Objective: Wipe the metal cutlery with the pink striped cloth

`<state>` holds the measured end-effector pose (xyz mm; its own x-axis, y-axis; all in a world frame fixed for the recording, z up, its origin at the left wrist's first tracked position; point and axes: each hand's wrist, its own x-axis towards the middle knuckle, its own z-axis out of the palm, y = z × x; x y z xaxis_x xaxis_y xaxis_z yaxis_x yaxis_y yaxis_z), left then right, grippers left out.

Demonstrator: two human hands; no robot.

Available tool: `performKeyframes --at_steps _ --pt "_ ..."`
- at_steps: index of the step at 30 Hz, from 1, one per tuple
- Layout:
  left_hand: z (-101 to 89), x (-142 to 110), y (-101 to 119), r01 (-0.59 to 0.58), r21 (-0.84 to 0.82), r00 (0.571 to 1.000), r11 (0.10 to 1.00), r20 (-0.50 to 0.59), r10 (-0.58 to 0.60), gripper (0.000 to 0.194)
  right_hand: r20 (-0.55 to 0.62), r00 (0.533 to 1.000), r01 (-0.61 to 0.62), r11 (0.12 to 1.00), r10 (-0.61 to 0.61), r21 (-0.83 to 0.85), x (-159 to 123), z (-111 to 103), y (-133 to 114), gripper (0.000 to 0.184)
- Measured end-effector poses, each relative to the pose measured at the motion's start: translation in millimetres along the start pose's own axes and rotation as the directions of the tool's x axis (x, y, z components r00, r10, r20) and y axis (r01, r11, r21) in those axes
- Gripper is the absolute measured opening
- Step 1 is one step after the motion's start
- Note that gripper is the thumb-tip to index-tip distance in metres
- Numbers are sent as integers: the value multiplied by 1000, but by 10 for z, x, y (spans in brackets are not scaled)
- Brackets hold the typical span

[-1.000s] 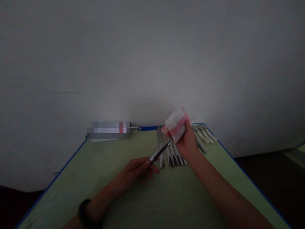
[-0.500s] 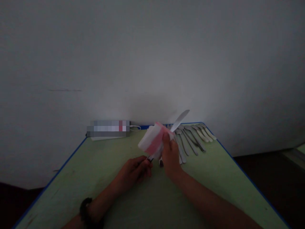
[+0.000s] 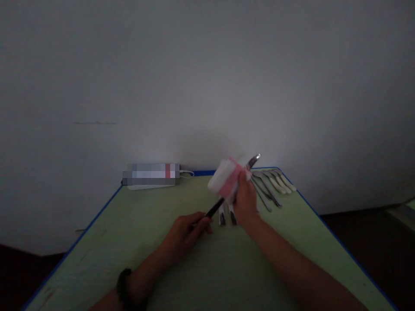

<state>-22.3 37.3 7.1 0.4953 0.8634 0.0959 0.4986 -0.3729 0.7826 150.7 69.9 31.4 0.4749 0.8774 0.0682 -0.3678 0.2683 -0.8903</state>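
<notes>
My left hand is closed round the lower end of a table knife, which slants up to the right. A folded pink and white cloth wraps the knife's middle, and my right hand pinches the cloth round it. The knife's shiny far tip sticks out beyond the cloth. Below the cloth, the lower ends of two more pieces of cutlery lie on the table, their upper parts hidden by the cloth and my right hand.
Several forks and spoons lie in a row right of my right hand, some with white handles. A blurred box-shaped item with a white cable stands at the back left. The green table has a blue edge against the wall.
The cloth and my right hand have slid up and right along the knife. More of its lower part now shows between my hands, and less of its far end sticks out.
</notes>
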Motion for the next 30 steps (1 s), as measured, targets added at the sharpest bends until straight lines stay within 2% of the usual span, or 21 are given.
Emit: performKeyframes --at_steps 2,4,7,10,13,15,18,21,27,30 --pt "24 -1 -12 -66 62 995 996 -72 70 32 -101 995 8 986 9 168 188 -29 -179 43" --pt "52 -6 -42 -129 87 977 988 -162 142 29 -75 996 -17 963 39 270 309 -60 -331 47" --pt "73 -22 -85 -221 98 939 970 -248 239 35 -7 998 -52 941 57 335 365 -93 -448 53" --pt "65 -40 -93 -323 87 915 942 -226 335 32 -15 999 -41 943 49 330 334 -89 -419 52" --pt "52 -42 -70 -372 71 903 925 -204 379 28 -36 994 -89 951 104 295 221 -45 -267 50" --pt "50 -36 -58 -351 89 905 932 -223 362 25 -1 987 -157 961 161 227 87 -1 -115 53" --pt "61 -23 -74 -274 158 924 949 -230 305 24 44 986 -164 984 161 67 -160 70 110 58" --pt "78 -12 -115 -184 230 952 956 -198 231 26 66 979 -193 981 193 -2 -364 125 218 62" --pt "98 4 -57 -170 168 971 971 -136 194 28 142 960 -260 956 242 133 -474 151 201 61" --pt "98 4 14 -114 115 983 987 -130 129 28 152 955 -280 942 254 186 -438 139 233 57"
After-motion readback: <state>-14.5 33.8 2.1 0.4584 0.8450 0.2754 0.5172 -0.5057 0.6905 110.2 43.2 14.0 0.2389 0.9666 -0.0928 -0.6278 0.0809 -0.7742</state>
